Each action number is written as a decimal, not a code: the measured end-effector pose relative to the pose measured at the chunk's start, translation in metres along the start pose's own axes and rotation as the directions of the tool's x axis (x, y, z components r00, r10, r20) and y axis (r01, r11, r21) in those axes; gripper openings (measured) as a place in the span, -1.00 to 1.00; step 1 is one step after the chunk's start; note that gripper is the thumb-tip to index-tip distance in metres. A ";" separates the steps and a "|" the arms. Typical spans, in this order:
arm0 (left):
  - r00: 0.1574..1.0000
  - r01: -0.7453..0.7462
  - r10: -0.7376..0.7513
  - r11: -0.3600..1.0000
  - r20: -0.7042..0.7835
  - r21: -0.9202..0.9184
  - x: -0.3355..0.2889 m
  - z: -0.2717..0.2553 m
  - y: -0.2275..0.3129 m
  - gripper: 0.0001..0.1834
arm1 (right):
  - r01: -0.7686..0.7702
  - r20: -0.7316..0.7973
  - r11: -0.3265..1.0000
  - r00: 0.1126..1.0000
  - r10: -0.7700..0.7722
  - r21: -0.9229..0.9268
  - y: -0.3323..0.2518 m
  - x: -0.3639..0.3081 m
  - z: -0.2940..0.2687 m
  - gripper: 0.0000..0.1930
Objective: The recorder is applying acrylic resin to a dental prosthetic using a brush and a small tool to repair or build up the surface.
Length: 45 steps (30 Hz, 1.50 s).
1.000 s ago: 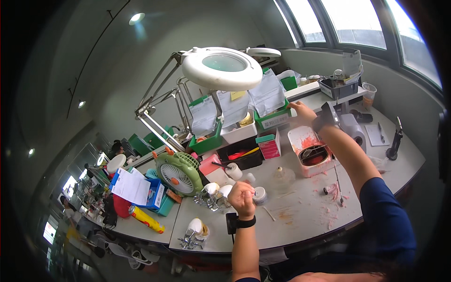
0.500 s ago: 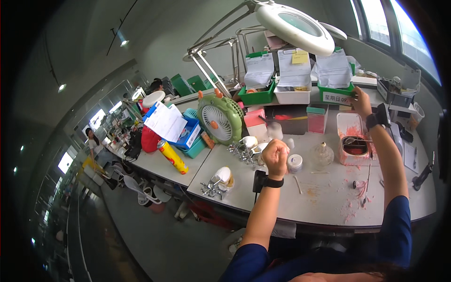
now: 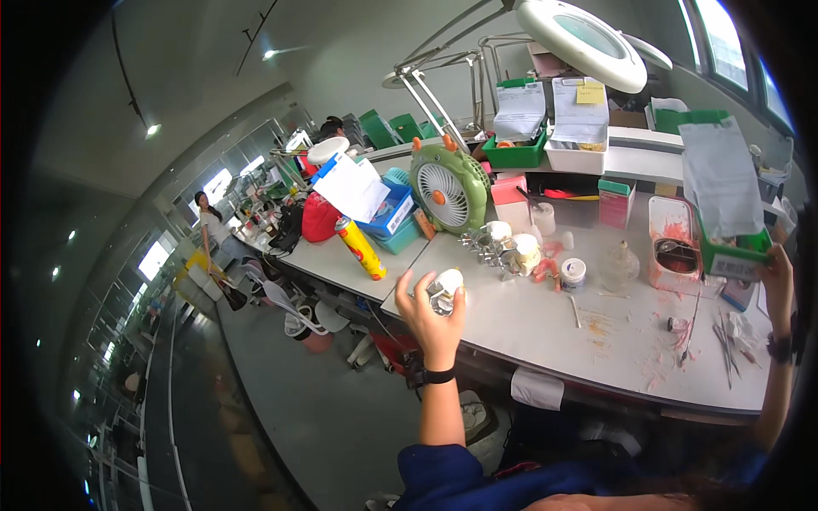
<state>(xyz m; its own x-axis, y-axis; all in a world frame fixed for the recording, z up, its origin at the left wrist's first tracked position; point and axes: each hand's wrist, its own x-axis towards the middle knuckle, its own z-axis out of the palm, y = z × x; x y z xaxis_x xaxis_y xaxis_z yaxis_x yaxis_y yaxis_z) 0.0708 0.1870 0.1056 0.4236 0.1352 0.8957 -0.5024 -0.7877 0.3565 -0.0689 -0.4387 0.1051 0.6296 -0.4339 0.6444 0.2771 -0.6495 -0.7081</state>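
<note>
My left hand [image 3: 440,332] is at the bench's left front edge, thumb and fingers apart around a metal dental articulator with a white plaster model [image 3: 445,285]. A firm grip on it does not show. At the far right, my right hand [image 3: 775,277] grips the front corner of a green tray [image 3: 734,255] held above the bench. White paper sheets [image 3: 724,179] hang over the tray and hide its contents. More articulators with plaster models [image 3: 511,247] stand mid-bench, beside pink denture-like pieces [image 3: 545,270] and a small white jar [image 3: 573,274].
Behind are a green fan [image 3: 443,192], a yellow spray can [image 3: 360,249], a blue tray [image 3: 390,213] and a magnifier lamp [image 3: 588,43]. A glass bottle [image 3: 619,266], a pink-stained container [image 3: 669,234] and metal tools [image 3: 728,349] occupy the right. Another person [image 3: 217,226] stands far left.
My right hand has brought the green tray off the back shelf, toward me and right. My left hand has gone left to the front articulator, its fist opening. The view has shifted left.
</note>
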 end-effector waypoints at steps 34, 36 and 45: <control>0.631 0.772 -0.399 0.240 0.665 -0.589 -0.093 0.134 -0.139 -0.41 | 0.095 0.389 0.787 0.830 -0.401 0.609 -0.239 -0.167 0.250 -0.70; 0.650 0.759 -0.373 0.357 0.662 -0.544 -0.100 0.122 -0.133 -0.43 | 0.128 0.366 0.776 0.826 -0.428 0.618 -0.245 -0.167 0.251 -0.71; 0.740 0.352 -0.053 0.880 0.671 -0.318 -0.126 0.089 -0.088 -0.54 | 0.121 0.388 0.765 0.806 -0.448 0.632 -0.262 -0.162 0.273 -0.73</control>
<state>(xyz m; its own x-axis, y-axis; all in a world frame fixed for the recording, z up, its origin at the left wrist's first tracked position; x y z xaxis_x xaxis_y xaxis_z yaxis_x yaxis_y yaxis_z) 0.1288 0.1858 -0.0629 0.8457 -0.2611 0.4653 -0.5330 -0.4547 0.7135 -0.0455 -0.0277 0.1076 0.6648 0.1835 0.7241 0.7470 -0.1548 -0.6466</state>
